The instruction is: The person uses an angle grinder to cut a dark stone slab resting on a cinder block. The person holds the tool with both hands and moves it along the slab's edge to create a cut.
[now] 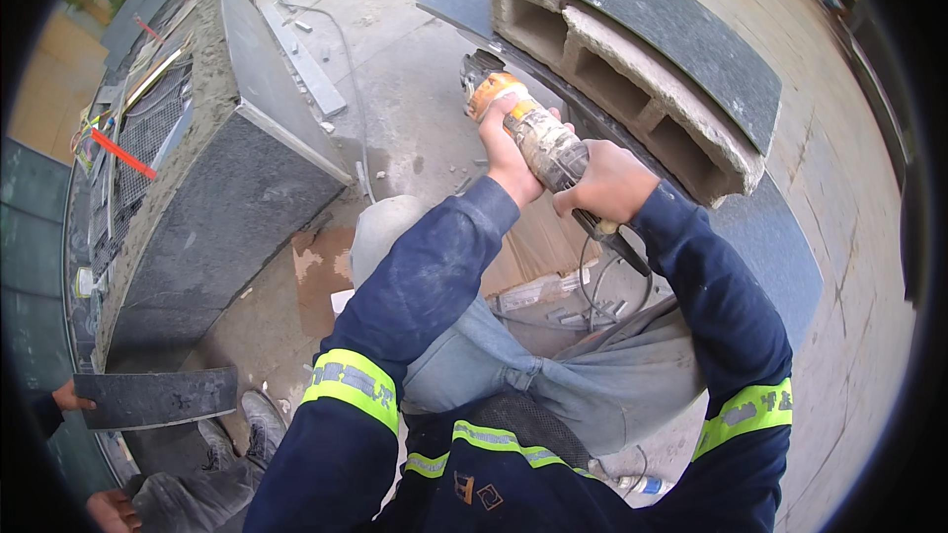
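Both of my hands hold a dusty orange and grey angle grinder [548, 138]. My left hand [510, 150] is wrapped round its front body, behind the orange head. Further back, my right hand [612, 184] grips the rear end, where the cord comes out. The grinder's dark guard [481, 67] points up and left, near the edge of a dark stone slab [456, 2]. Whether the disc touches the slab cannot be made out. A hollow concrete block [607, 79] rests on that slab, with a second dark slab [652, 25] on top of it.
On the left stands a low wall faced with dark stone panels [232, 207]. At lower left a co-worker's hand [74, 396] holds a dark stone strip [163, 399]. A cardboard piece [321, 281], cables [592, 301] and stone offcuts lie on the dusty floor around my legs.
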Motion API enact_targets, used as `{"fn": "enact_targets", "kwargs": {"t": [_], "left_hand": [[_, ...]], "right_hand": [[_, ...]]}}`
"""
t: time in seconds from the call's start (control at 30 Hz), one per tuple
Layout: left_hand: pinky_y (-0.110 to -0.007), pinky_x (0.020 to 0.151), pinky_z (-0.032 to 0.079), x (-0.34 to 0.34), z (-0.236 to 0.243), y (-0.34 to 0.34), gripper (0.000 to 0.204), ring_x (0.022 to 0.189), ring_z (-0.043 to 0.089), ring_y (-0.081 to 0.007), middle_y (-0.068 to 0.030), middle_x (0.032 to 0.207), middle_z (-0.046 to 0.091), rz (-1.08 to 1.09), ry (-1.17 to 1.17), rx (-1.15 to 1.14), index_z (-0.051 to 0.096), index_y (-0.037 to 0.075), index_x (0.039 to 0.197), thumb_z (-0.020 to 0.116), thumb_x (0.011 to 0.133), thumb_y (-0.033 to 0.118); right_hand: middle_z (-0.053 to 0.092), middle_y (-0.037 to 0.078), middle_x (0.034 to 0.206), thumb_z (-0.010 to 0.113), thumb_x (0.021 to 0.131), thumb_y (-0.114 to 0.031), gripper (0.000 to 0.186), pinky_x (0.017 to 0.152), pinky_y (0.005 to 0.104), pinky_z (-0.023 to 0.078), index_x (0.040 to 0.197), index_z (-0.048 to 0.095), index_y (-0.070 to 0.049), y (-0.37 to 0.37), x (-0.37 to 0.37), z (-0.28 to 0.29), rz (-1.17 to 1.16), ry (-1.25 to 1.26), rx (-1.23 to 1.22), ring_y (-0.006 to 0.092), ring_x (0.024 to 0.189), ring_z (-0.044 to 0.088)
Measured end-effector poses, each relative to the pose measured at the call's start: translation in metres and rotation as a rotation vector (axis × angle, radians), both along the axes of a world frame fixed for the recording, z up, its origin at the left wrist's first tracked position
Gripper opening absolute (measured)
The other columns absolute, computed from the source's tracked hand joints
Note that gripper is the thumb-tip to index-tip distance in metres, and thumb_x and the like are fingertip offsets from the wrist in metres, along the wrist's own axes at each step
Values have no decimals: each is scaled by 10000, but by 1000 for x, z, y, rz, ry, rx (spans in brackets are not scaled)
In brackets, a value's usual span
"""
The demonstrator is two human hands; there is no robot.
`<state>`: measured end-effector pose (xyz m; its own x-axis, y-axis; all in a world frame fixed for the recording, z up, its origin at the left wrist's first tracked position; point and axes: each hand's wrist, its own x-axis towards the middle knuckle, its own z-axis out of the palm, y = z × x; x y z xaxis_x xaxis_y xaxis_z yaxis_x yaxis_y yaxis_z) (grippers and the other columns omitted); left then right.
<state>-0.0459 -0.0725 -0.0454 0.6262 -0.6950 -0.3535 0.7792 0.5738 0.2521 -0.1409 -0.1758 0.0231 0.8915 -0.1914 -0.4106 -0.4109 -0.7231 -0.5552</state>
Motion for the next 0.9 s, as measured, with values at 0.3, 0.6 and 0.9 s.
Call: {"fn": "enact_targets", "kwargs": {"t": [0.3, 0.6, 0.9], "left_hand": [[-465, 684, 511, 22, -8, -6, 479, 769, 578, -321, -124, 863, 546, 16, -14, -4, 449, 89, 1022, 592, 721, 433], [-478, 682, 514, 41, -16, -10, 489, 779, 581, -328, -131, 893, 540, 40, -19, 49, 451, 99, 1048, 592, 722, 435], [-482, 686, 516, 46, -18, -11, 500, 792, 582, -335, -140, 912, 540, 44, -41, 68, 446, 101, 1075, 588, 729, 432]], "right_hand": [[649, 198, 774, 738, 541, -308, 504, 676, 337, 521, 837, 631, 85, -7, 23, -11, 6, -22, -11, 283, 707, 653], [661, 214, 818, 725, 533, -352, 570, 687, 322, 537, 854, 636, 110, -10, 42, -16, 20, 12, -30, 289, 739, 671], [663, 199, 809, 727, 539, -345, 538, 677, 317, 537, 839, 646, 93, -10, 47, -17, 12, 22, -3, 273, 725, 671]]}}
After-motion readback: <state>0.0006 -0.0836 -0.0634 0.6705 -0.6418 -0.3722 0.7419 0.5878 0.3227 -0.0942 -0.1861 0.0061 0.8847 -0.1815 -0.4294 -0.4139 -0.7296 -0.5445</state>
